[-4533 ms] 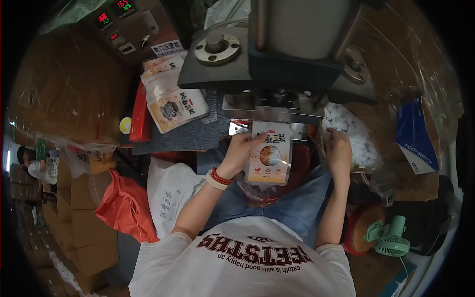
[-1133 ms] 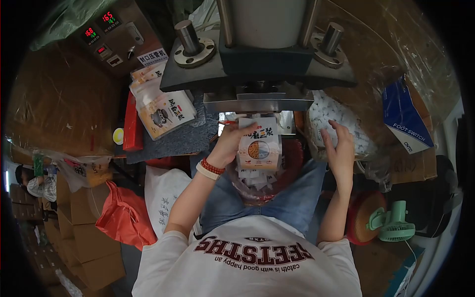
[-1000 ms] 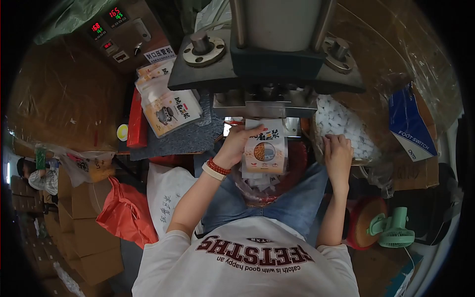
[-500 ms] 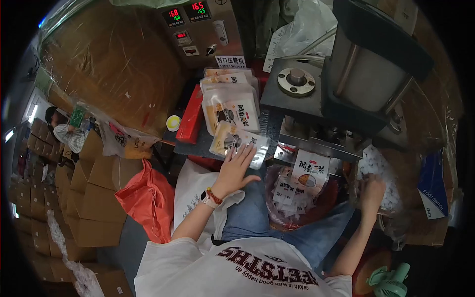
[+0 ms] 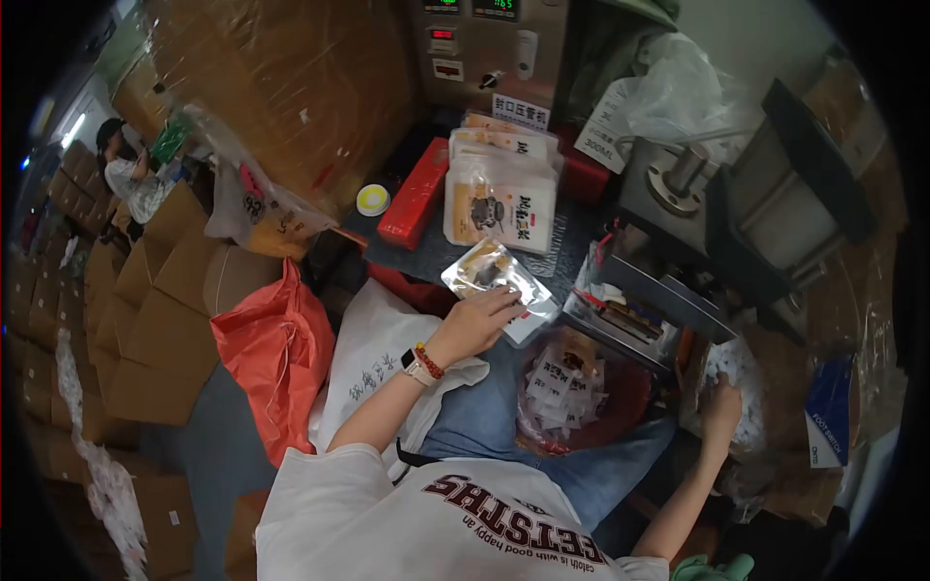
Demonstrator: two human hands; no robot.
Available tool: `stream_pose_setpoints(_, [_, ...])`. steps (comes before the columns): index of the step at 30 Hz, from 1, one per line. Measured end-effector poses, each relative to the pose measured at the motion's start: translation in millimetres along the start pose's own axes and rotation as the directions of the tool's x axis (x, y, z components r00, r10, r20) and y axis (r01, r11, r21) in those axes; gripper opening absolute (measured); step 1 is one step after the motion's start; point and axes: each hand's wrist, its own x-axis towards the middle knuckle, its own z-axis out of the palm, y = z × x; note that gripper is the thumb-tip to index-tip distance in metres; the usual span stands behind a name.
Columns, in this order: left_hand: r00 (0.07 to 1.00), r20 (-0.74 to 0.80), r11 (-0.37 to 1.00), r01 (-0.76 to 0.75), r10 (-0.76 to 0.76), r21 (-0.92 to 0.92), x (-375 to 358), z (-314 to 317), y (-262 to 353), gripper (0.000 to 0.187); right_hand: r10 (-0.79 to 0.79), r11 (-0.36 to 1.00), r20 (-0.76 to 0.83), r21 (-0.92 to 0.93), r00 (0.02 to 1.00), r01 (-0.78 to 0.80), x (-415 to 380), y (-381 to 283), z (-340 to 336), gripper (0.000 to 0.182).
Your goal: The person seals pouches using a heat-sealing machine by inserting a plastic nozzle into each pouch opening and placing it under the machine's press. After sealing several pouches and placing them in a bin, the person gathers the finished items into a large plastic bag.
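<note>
My left hand [image 5: 481,324] grips a printed foil pouch [image 5: 477,266] at the table's front edge, fingers over its upper face; the thumb is hidden. The pouch lies tilted and catches the light. Just behind it, similar pouches [image 5: 504,198] overlap in a stack. My right hand [image 5: 722,402] reaches into a clear bag of small white pieces [image 5: 749,392], its fingers bent together; what they hold is too small to make out. Between my legs sits a red basket [image 5: 630,397] containing several small printed sachets [image 5: 562,387].
A press machine [image 5: 668,290] stands right of the pouches, below a control panel [image 5: 494,44]. A red box [image 5: 415,194] and a yellow-white roll [image 5: 372,200] lie left. Cartons [image 5: 155,339] and a red bag [image 5: 276,358] are further left. Another person [image 5: 136,184] stands far back.
The camera view has shifted. The pouch under my left hand is turned and tilted. The printed pouch at the machine's front is gone from view, and the machine's post stands taller above its flange.
</note>
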Motion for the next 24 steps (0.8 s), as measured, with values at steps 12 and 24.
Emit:
stream_pose_setpoints(12, [0.871,-0.326,0.885,0.220,-0.368,-0.411,9,16,46,0.035,-0.039,0.998,-0.034,0.054,0.999,0.041,12,18,19,0.024])
stream_pose_setpoints(24, [0.938,-0.307,0.972,0.099,-0.163,-0.213,4,-19,89,0.039,-0.353,0.480,-0.548,0.590,0.758,0.649,-65,-141,-82,0.029])
